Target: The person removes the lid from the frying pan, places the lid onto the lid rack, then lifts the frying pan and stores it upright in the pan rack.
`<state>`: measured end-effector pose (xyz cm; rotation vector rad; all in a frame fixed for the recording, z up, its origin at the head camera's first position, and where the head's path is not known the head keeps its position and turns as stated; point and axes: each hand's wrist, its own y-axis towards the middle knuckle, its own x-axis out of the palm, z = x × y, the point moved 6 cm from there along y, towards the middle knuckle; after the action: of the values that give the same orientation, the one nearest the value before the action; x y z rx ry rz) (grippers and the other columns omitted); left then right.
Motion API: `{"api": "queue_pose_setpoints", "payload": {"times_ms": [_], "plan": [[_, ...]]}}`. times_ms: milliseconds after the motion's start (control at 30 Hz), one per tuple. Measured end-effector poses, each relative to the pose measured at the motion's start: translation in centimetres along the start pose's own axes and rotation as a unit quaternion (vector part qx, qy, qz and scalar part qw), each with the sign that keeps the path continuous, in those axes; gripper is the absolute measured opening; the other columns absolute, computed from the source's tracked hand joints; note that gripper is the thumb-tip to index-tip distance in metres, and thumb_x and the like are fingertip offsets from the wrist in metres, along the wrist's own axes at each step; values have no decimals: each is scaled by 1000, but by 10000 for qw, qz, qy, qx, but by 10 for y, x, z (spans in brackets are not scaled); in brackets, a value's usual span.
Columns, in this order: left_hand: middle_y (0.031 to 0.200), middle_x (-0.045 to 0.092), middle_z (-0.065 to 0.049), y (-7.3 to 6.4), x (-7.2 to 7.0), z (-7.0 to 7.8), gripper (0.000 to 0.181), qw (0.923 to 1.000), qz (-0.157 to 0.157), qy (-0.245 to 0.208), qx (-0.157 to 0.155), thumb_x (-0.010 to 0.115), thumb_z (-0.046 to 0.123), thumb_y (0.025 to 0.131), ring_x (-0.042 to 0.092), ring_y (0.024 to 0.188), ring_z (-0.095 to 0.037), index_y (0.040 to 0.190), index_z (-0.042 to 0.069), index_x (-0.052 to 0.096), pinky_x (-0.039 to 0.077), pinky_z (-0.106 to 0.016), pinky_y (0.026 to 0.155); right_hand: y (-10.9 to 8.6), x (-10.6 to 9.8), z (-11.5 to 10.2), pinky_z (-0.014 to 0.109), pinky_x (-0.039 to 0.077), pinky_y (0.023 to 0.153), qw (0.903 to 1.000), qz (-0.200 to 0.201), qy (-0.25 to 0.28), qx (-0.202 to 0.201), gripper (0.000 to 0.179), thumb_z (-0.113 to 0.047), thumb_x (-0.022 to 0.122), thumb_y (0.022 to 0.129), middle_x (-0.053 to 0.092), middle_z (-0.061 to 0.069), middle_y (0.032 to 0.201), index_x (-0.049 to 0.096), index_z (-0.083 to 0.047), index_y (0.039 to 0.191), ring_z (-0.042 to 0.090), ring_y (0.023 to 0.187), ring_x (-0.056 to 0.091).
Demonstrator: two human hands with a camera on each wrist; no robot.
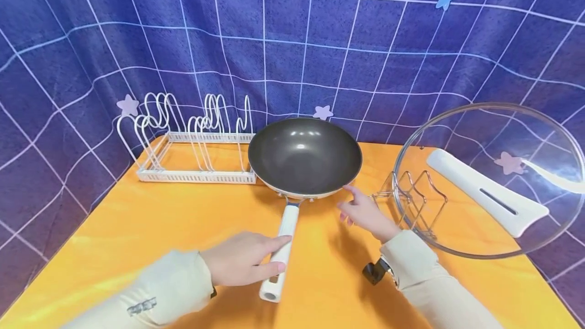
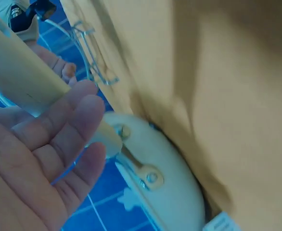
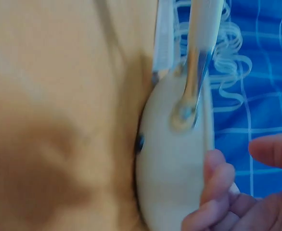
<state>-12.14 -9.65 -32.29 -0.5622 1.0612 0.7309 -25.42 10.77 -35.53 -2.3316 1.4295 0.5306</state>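
A dark-lined wok [image 1: 303, 159] rests on the orange cloth in the head view, its white handle [image 1: 288, 222] pointing toward me. My left hand [image 1: 242, 260] is at the handle from the left, thumb and index finger reaching over it. In the left wrist view, the other fingers [image 2: 78, 139] are fairly straight and loosely under the handle, not closed round it. My right hand [image 1: 363, 213] is at the wok's right front, index finger at the rim. Seen from the right wrist, its thumb stands apart and its other fingers [image 3: 218, 187] curl loosely beside the wok.
A white wire rack [image 1: 196, 176] stands left of the wok. To the right, a small metal rack [image 1: 418, 197] holds a large glass lid [image 1: 470, 182] upright, with a long white handle plate [image 1: 486, 192]. A blue gridded curtain [image 1: 292, 29] hangs behind the orange tabletop [image 1: 192, 217].
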Motion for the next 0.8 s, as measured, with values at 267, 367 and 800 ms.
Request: {"api": "queue_pose_setpoints", "payload": {"times_ms": [267,367,800], "plan": [[77,50,14,18,9,18,57,9990,-249,-268,260,50,41,97,48,78,-5,142,5,45,45,-27,81,-29,27,-29,27,44,58,9949,-859,415,-318,56,-18,53,93,61,8,75,33,7,139,16,61,54],[90,60,10,25,13,21,54,9976,-169,-505,452,51,39,97,52,85,-5,141,7,46,45,-25,82,-42,36,-33,25,43,58,9900,-966,1025,-111,41,-17,51,93,61,9,80,40,6,125,13,61,52],[74,50,0,51,35,-31,15,7208,1825,-6544,-1376,41,15,98,50,66,-11,85,9,46,45,-24,67,-88,77,-21,17,40,51,9124,-695,3985,626,32,-12,51,91,51,2,93,27,-9,111,6,67,52]]}}
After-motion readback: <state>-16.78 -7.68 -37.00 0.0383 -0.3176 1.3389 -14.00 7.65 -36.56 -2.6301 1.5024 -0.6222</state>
